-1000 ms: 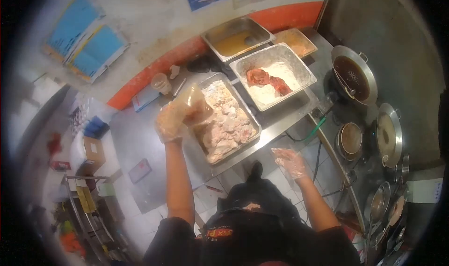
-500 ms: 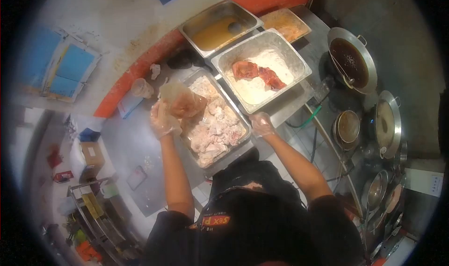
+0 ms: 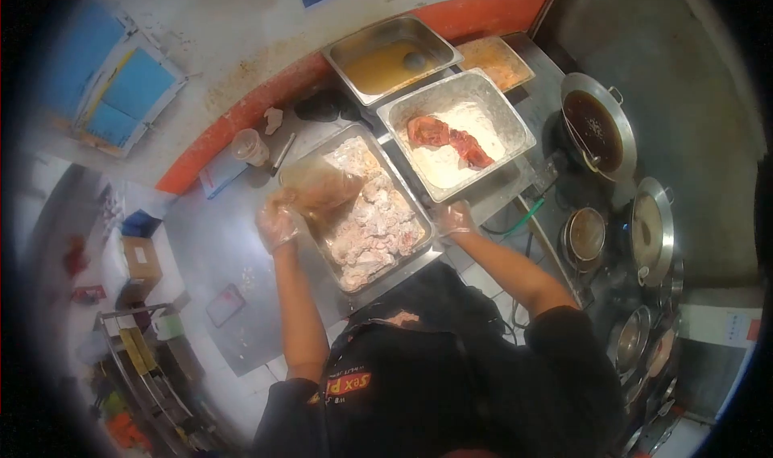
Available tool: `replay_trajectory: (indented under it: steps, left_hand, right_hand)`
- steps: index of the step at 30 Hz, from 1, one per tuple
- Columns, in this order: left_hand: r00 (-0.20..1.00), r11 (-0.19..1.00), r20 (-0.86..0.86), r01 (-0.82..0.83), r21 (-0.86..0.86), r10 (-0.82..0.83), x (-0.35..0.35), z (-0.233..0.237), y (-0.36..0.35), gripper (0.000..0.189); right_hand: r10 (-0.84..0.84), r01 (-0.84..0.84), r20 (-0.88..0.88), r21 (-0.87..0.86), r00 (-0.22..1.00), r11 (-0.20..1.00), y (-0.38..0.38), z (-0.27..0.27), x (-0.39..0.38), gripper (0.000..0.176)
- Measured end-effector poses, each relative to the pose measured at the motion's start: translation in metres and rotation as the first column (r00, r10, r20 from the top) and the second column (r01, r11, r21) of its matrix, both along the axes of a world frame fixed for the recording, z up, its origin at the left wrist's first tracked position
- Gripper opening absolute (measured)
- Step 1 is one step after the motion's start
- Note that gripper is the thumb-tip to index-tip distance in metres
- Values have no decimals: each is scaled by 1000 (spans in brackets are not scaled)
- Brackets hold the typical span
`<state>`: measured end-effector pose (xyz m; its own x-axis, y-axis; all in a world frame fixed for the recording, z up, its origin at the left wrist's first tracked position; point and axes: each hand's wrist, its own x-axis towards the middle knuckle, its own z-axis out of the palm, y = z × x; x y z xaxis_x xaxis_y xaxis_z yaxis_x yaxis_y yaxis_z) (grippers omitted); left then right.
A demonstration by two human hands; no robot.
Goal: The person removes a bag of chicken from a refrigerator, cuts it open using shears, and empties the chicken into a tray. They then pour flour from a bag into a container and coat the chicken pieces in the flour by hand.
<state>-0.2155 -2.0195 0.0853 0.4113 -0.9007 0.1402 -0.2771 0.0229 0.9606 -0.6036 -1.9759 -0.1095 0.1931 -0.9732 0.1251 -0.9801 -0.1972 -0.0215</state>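
Left hand [image 3: 279, 225] grips the bag [image 3: 328, 191] over the tray [image 3: 398, 181]; bag blurred, contents unclear.
Right hand [image 3: 453, 218] at tray's edge; I can't tell if it's gripping. Bag hides some floured pieces [image 3: 378, 226]; flour pan [image 3: 488, 174] sits alongside.

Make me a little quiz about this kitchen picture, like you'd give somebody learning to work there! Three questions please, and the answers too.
1. Which hand holds the plastic bag?
2. True or false: the red pieces lie on white powder.
3. What colour is the liquid in the farthest wok on the right side of the picture?
(a) green
(b) dark brown
(c) blue

Key:
1. The left hand.
2. True.
3. (b) dark brown.
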Motion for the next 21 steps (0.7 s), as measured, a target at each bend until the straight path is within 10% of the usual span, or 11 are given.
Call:
replay_trajectory:
  steps: [2,4,7,14,18,20,21]
  left_hand:
    - [997,999,62,-38,-23,39,5,-5,0,20]
    - [977,985,-131,-171,15,171,0,11,6,18]
    - [983,988,121,-147,52,140,1,31,14,17]
    - [733,997,677,78,15,-67,-13,53,15,18]
    - [804,989,584,148,-9,-115,-20,39,7,25]
    - [508,933,829,356,48,-236,-14,34,4,26]
    - [645,924,668,330,195,-371,-11,35,1,22]
  right_hand:
    - [18,11,-84,332,996,943,4,68,6,25]
    - [-1,13,-57,215,998,976,15,82,8,24]
    - [-256,228,132,195,958,954,27,135,11,33]
    - [-277,212,104,413,955,886,22,144,4,21]
    - [-198,184,17,304,980,935,16,85,-9,12]
    - [-208,194,-15,435,978,879,13,79,-21,11]
    - [-207,192,-13,434,978,880,14,90,-26,11]
